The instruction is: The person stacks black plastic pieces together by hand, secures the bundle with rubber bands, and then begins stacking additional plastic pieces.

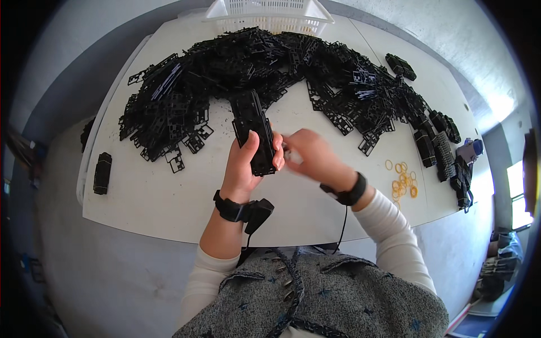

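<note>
My left hand (243, 163) is wrapped round a stack of flat black plastic frames (251, 127), thumb on one side and fingertips on the other. The stack is tilted, its far end reaching toward the heap. Close beside those fingertips is my right hand (315, 155), its fingers smeared by motion, so whether it grips anything is unclear. A large curved heap of loose black plastic frames (248, 62) spreads across the table beyond both hands. To the right of my right hand lie several yellow rubber bands (404, 180) in a loose scatter.
A white plastic basket (270, 23) stands at the far edge of the white table (169, 208). One black bundle (102, 173) lies at the left; several bundles (425, 147) sit at the right, near a small purple-grey container (469, 151). Another bundle (400, 66) lies far right.
</note>
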Demonstrator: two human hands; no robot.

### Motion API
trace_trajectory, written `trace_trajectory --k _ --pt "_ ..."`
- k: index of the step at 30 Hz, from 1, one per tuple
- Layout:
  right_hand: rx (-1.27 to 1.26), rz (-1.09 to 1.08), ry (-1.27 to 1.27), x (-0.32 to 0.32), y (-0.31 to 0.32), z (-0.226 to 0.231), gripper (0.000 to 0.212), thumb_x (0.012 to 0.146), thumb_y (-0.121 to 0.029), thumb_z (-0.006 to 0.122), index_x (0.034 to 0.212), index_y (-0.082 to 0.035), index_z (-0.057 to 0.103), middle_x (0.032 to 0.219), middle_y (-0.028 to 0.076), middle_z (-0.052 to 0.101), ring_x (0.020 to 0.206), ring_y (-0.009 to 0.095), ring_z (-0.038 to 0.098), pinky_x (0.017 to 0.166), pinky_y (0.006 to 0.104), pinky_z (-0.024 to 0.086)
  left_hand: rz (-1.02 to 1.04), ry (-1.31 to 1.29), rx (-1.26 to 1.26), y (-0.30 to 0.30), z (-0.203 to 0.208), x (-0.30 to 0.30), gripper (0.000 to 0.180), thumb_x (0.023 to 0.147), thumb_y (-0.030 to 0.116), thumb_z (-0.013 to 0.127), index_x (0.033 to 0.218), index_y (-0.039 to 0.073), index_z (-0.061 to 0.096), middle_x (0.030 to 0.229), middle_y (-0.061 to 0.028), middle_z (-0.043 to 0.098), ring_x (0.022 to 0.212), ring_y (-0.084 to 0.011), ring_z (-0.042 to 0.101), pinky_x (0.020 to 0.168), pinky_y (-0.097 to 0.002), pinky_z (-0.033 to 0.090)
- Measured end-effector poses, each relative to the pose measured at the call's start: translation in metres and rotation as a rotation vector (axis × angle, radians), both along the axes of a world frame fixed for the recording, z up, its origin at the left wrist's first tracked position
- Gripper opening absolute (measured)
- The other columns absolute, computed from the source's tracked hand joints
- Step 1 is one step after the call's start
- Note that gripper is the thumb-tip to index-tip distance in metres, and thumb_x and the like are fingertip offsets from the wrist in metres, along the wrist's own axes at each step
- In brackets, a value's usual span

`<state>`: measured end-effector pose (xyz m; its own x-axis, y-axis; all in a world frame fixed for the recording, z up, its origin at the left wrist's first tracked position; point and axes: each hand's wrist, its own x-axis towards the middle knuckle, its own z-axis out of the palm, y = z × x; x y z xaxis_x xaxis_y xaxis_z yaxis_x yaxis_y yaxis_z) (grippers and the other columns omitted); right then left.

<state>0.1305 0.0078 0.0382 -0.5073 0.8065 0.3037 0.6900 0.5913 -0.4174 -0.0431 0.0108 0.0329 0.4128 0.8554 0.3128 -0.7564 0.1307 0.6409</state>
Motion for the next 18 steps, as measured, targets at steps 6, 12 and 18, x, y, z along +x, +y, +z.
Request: trace_trajectory --k 6,12,18 --pt "-0.344 -0.317 0.952 0.075 0.0 0.008 0.019 0.094 -0.014 0.043 0.093 -0.001 0.058 0.084 0.007 0.064 0.078 0.018 0.063 0.077 0.0312 0.049 -0.007 0.185 -0.011 -0.003 -0.004 0.015 0.043 0.086 0.042 0.058 0.095 0.003 0.045 0.079 -0.0086 0.056 0.059 -0.0163 0.055 0.053 -0.0288 0.045" --pt "-0.533 -0.112 1.598 0.084 -0.008 -0.021 0.024 0.096 -0.018 0.041 0.094 0.0 0.056 0.089 0.01 0.065 0.08 0.021 0.064 0.082 0.0327 0.05 0.061 0.266 -0.118 -0.005 -0.017 0.03 0.039 0.085 0.037 0.061 0.095 0.003 0.046 0.081 -0.0088 0.057 0.063 -0.0172 0.057 0.056 -0.0299 0.048" --pt "-0.728 -0.039 1.606 0.049 -0.013 -0.021 0.022 0.096 -0.017 0.042 0.095 0.0 0.055 0.097 0.013 0.064 0.092 0.022 0.063 0.086 0.0341 0.049 0.169 0.199 -0.074 0.0 -0.027 0.032 0.037 0.085 0.033 0.062 0.097 0.003 0.046 0.082 -0.0089 0.056 0.068 -0.0173 0.057 0.059 -0.0303 0.049"
